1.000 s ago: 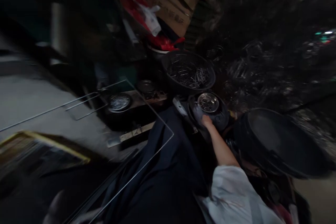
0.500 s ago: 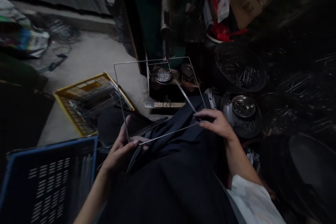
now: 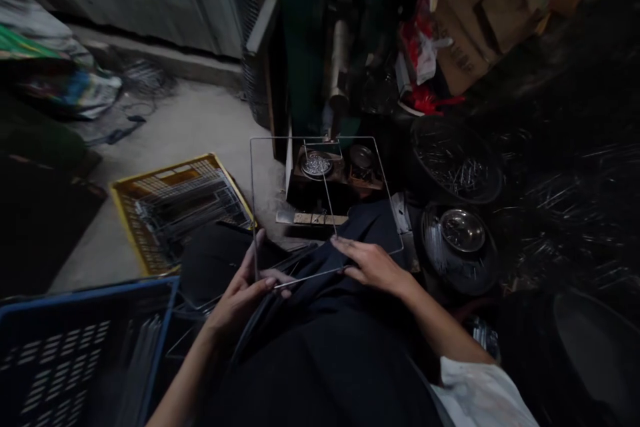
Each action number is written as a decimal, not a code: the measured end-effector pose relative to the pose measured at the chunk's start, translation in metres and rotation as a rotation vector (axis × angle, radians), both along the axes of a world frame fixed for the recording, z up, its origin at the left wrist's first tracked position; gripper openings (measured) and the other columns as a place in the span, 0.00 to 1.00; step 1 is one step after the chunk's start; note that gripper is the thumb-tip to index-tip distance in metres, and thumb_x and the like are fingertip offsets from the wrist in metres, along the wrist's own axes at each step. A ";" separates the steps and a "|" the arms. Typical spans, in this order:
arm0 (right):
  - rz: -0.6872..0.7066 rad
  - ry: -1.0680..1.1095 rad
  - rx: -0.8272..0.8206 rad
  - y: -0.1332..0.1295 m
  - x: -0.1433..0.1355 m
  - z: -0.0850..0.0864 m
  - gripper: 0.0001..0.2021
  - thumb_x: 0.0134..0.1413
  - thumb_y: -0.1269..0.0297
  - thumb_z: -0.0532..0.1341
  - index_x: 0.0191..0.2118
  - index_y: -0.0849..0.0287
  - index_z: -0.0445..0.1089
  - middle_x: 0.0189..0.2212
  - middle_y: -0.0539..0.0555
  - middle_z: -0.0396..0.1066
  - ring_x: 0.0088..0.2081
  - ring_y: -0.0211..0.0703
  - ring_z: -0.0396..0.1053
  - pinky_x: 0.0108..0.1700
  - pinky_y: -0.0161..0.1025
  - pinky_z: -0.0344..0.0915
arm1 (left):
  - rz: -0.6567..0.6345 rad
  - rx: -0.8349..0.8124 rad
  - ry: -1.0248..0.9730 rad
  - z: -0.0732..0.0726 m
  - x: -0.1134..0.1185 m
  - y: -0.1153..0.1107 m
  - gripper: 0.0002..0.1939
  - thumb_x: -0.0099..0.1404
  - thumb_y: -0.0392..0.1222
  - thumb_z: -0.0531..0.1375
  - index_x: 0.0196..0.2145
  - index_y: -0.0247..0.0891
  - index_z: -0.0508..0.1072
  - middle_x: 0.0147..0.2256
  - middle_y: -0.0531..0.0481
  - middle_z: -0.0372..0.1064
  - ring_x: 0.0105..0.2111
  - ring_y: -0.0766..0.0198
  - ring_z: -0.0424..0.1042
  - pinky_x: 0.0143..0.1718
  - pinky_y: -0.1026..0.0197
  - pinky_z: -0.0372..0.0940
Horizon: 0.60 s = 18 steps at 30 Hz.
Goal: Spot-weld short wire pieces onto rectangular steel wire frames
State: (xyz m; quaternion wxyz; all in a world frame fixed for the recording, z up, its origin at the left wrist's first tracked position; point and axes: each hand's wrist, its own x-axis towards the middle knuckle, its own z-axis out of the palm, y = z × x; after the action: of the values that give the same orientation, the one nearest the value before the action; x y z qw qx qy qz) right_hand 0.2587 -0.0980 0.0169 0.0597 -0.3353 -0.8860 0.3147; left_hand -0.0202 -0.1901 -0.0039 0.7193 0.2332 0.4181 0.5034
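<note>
Just one head cam here, worn up top and looking forward and down over the lap and both hands (image 3: 370,265), pretty close in.

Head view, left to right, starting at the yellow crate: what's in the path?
Yellow crate → small round dish of metal bits → right hand → shiny metal bowl → large dark tub.
</note>
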 end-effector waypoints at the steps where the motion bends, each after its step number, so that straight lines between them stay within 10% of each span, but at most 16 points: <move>1: -0.015 0.013 0.005 0.001 0.001 -0.001 0.37 0.57 0.71 0.64 0.70 0.56 0.52 0.66 0.58 0.56 0.66 0.46 0.58 0.66 0.44 0.58 | -0.002 -0.004 -0.003 -0.001 0.000 0.002 0.53 0.62 0.38 0.65 0.70 0.52 0.33 0.34 0.44 0.78 0.30 0.57 0.76 0.35 0.59 0.71; 18: -0.083 0.100 0.007 0.027 0.011 -0.017 0.40 0.53 0.69 0.67 0.69 0.51 0.52 0.66 0.53 0.57 0.65 0.45 0.58 0.65 0.43 0.58 | -0.051 0.023 0.019 -0.010 0.003 0.034 0.54 0.64 0.42 0.64 0.69 0.51 0.25 0.34 0.44 0.77 0.29 0.57 0.74 0.31 0.60 0.67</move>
State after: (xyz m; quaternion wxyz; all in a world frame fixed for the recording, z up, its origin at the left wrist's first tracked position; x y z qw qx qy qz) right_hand 0.2701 -0.0711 -0.0001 0.1183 -0.3554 -0.8683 0.3251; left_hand -0.0171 -0.1556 -0.0140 0.7253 0.2568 0.4129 0.4873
